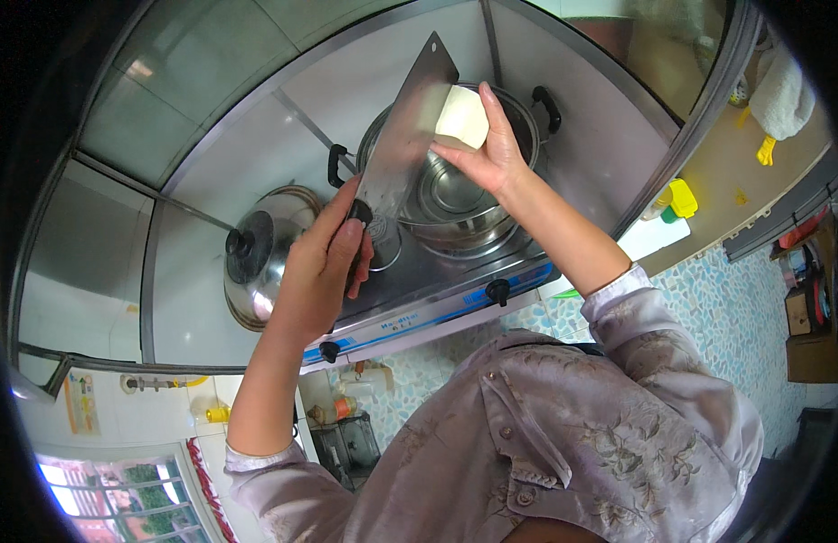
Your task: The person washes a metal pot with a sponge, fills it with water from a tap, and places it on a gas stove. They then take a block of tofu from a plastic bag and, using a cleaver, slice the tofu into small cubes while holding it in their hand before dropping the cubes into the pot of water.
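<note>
A wide cleaver with a hole near its far corner is held by its dark handle in my left hand. Its blade slants up and away and covers one side of a pale, flat-sided block of food. My right hand grips that block, thumb on the far side and fingers partly hidden beneath. I cannot tell whether the blade cuts into it. Below both hands, a steel pot with black side handles stands uncovered on a gas stove; whether it holds liquid is unclear.
A domed steel lid with a black knob leans left of my left hand. Pale panels enclose the stove's back and sides. At right are a yellow-capped container and a hanging towel. Two black control knobs line the stove front.
</note>
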`<act>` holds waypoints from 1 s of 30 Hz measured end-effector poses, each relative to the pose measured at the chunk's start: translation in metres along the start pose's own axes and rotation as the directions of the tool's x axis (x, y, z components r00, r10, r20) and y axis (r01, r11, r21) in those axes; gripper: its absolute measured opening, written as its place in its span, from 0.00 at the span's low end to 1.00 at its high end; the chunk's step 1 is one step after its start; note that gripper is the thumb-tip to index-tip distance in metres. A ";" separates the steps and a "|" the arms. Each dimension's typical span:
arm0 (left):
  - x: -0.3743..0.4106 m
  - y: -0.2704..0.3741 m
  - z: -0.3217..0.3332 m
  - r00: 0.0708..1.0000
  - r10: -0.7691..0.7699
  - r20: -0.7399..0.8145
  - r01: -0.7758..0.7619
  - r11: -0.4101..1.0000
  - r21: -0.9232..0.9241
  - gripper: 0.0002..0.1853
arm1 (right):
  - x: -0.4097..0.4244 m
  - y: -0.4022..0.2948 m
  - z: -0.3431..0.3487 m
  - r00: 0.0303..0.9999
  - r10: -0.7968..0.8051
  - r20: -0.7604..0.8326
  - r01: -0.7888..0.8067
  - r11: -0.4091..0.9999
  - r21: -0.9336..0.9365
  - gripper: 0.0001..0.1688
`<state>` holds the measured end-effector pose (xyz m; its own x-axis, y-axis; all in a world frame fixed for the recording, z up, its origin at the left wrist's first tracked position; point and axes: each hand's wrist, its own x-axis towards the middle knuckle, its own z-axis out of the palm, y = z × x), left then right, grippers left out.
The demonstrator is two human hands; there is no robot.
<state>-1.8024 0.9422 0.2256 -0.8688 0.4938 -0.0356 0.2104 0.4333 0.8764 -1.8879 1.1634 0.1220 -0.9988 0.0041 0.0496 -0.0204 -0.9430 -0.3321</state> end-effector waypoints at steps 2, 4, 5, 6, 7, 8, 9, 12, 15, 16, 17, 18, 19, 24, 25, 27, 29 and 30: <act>0.007 0.002 0.001 0.999 -0.036 0.007 0.036 0.999 0.022 0.21 | 0.001 -0.002 -0.005 1.000 0.019 0.011 -0.019 1.000 -0.010 0.29; 0.012 0.002 0.002 0.999 -0.027 0.023 0.026 0.999 0.025 0.21 | 0.006 -0.001 -0.010 0.998 0.017 0.053 -0.017 1.000 0.006 0.31; 0.015 0.001 0.003 0.999 -0.021 0.033 0.020 0.999 0.026 0.21 | 0.008 0.000 -0.012 0.997 0.014 0.073 -0.015 1.000 0.014 0.32; 0.018 0.000 0.004 0.999 -0.034 0.035 0.033 0.999 0.017 0.21 | 0.009 0.001 -0.012 0.997 0.014 0.077 -0.015 1.000 0.021 0.32; 0.020 -0.001 0.005 0.998 -0.046 0.038 0.046 0.999 0.008 0.22 | 0.010 0.001 -0.011 0.997 0.013 0.081 -0.015 0.999 0.028 0.31; 0.023 -0.002 0.007 0.997 -0.058 0.042 0.058 0.998 -0.001 0.22 | 0.011 0.002 -0.011 0.996 0.010 0.085 -0.013 0.999 0.035 0.30; 0.025 -0.003 0.007 0.997 -0.051 0.054 0.049 0.999 0.022 0.22 | 0.012 0.003 -0.012 0.996 0.020 0.089 -0.024 0.999 0.042 0.30; 0.032 -0.007 0.009 0.996 -0.050 0.078 0.046 0.998 0.052 0.22 | 0.015 0.006 -0.014 0.995 0.036 0.091 -0.042 0.997 0.063 0.28; 0.038 -0.019 0.013 0.994 -0.073 0.078 0.072 0.997 0.011 0.22 | 0.014 0.008 -0.012 0.996 0.031 0.081 -0.037 0.996 0.077 0.28; 0.039 -0.024 0.013 0.994 -0.068 0.080 0.068 0.998 0.000 0.22 | 0.015 0.009 -0.013 0.996 0.030 0.087 -0.037 0.996 0.075 0.29; 0.040 -0.027 0.014 0.995 -0.063 0.082 0.064 0.998 -0.011 0.22 | 0.016 0.010 -0.015 0.995 0.030 0.093 -0.037 0.997 0.074 0.30; 0.041 -0.028 0.014 0.995 -0.054 0.088 0.056 0.998 -0.012 0.22 | 0.017 0.010 -0.018 0.994 0.033 0.103 -0.041 0.996 0.080 0.30; 0.042 -0.029 0.015 0.995 -0.046 0.094 0.048 0.999 -0.013 0.22 | 0.018 0.010 -0.020 0.993 0.036 0.114 -0.046 0.995 0.086 0.29; 0.044 -0.031 0.018 0.993 -0.018 0.116 0.019 1.000 -0.004 0.21 | 0.020 0.011 -0.026 0.991 0.004 0.132 -0.003 1.000 -0.011 0.22; 0.045 -0.030 0.017 0.992 -0.034 0.125 0.036 0.999 -0.011 0.21 | 0.018 0.012 -0.024 0.992 -0.013 0.122 0.019 0.999 -0.051 0.20; 0.046 -0.027 0.017 0.988 -0.073 0.134 0.082 0.995 -0.056 0.21 | 0.018 0.012 -0.023 0.994 -0.036 0.101 0.043 0.997 -0.067 0.18; 0.047 -0.023 0.019 0.983 -0.120 0.140 0.139 0.981 -0.135 0.21 | 0.019 0.011 -0.024 0.996 -0.046 0.078 0.048 0.999 -0.020 0.17; 0.047 -0.022 0.019 0.985 -0.118 0.126 0.136 0.981 -0.141 0.21 | 0.020 0.010 -0.023 0.997 -0.045 0.061 0.045 0.999 0.006 0.17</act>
<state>-1.8389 0.9700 0.1956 -0.8239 0.5306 -0.1993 0.0251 0.3854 0.9224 -1.9087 1.1616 0.0974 -0.9922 0.0264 0.1217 -0.0648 -0.9439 -0.3238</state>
